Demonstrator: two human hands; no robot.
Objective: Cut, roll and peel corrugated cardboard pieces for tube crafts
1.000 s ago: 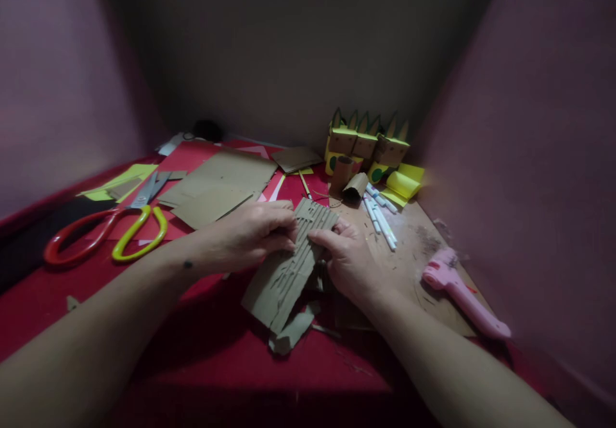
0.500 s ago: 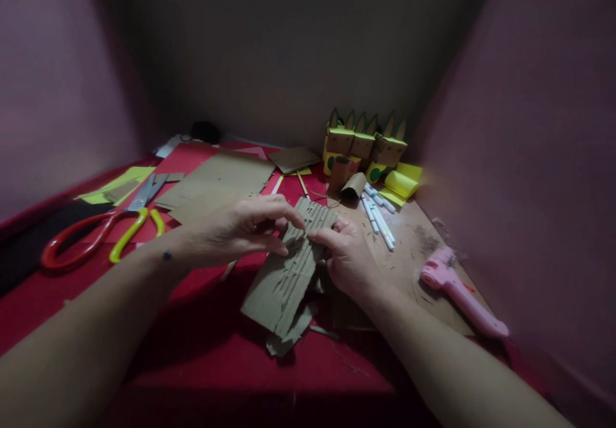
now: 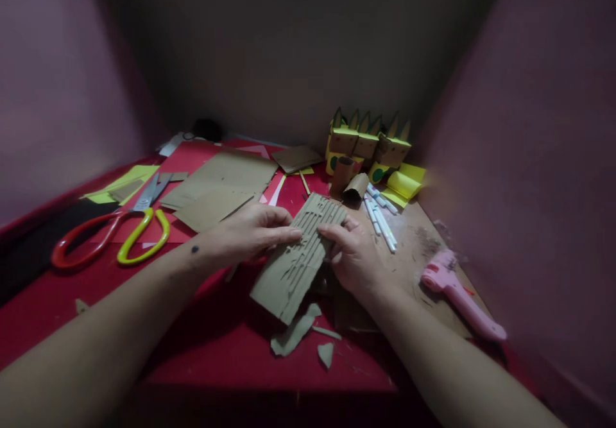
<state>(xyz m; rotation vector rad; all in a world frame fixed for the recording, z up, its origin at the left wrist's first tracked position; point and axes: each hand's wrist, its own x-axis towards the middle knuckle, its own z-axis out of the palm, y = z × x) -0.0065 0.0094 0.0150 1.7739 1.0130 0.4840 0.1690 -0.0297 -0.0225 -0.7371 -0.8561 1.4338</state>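
Observation:
Between my hands is a piece of corrugated cardboard [image 3: 283,280], tilted, its top layer partly peeled so the ridges show. My left hand [image 3: 267,229] pinches its left side, thumb on top and fingers underneath. On the right edge, my right hand [image 3: 353,251] grips the same piece with its thumb lying on the ridges; its other fingers are partly hidden behind. Below the piece, a torn paper strip [image 3: 296,332] and a small scrap [image 3: 326,354] lie on the red table [image 3: 216,357].
Scissors [image 3: 144,232] with red and yellow handles lie left, near flat cardboard sheets [image 3: 221,174]. At the right, a pink glue gun [image 3: 462,296] and white markers [image 3: 380,222] rest on a cardboard base. Behind stand cardboard tubes [image 3: 356,187] and yellow-and-brown box figures [image 3: 368,145].
My left hand has closed onto the cardboard's left side, where its fingers were apart over the ridges. A small scrap now lies on the table below. The view has shifted slightly.

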